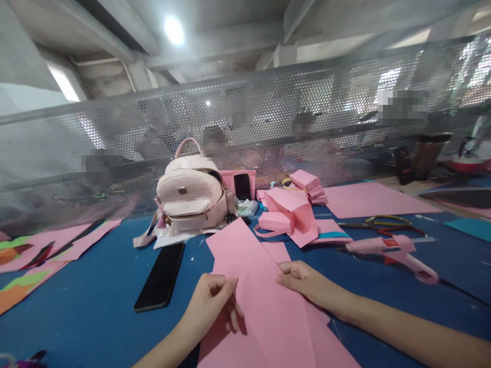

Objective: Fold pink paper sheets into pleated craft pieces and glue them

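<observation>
Several overlapping sheets of pink paper (261, 306) lie in front of me on the blue table. My left hand (215, 301) is over their left side, palm turned inward. Its thumb points across the paper and the other fingers hang loosely bent, apart from the thumb, with no object visible in them. At the sheets' right edge, my right hand (303, 281) pinches the pink paper between thumb and index finger. Left of my left hand a black phone (160, 278) lies flat.
Behind the sheets are a white backpack (194, 197), folded pink paper pieces (293, 212) and a second phone (242, 186) propped up. A pink glue gun (399, 253) with its cord and scissors (383, 223) lie right. Coloured paper (34, 276) lies left. A perforated metal screen (261, 112) borders the table.
</observation>
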Demonstrator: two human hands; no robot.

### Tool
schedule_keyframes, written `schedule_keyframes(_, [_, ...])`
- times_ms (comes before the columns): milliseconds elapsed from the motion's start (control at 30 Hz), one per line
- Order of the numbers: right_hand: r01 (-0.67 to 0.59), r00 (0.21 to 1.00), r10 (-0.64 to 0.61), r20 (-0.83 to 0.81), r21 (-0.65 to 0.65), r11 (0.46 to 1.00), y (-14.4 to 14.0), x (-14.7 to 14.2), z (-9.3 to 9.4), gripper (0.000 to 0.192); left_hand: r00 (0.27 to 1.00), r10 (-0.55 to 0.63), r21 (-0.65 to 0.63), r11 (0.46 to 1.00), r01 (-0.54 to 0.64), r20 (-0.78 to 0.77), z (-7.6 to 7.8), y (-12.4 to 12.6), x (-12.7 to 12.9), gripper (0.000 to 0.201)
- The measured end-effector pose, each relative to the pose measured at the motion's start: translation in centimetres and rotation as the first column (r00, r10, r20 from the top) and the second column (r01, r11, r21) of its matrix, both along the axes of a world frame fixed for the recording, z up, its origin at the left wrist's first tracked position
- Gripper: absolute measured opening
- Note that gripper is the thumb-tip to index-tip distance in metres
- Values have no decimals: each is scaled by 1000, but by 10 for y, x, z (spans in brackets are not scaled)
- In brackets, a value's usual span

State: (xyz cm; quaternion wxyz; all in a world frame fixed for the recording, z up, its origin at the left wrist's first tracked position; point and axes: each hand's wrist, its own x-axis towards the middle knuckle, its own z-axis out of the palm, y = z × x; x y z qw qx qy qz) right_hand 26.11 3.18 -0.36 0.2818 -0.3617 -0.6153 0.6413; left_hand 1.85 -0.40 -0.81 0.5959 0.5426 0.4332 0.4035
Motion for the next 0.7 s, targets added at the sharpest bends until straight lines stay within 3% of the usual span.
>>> schedule_keyframes(167, [4, 1000, -4, 13, 36, 999, 1, 0, -4, 51, 996, 85, 45, 995, -85, -13, 7, 4, -7, 55])
schedule_keyframes(333, [32, 999, -32, -14, -16, 999, -1, -1, -1, 51, 998, 62, 43, 997, -62, 5, 9, 6, -5, 52])
schedule_keyframes(600, [50, 997, -53, -54, -58, 997, -4, -1, -3, 50, 968, -206, -94, 971, 220, 141, -2, -7, 10, 58])
schedule_keyframes(700, [48, 995, -54, -80, -79, 996, -5, -3, -2, 51, 963, -219, -114, 964, 238, 158, -5, -14, 15, 59])
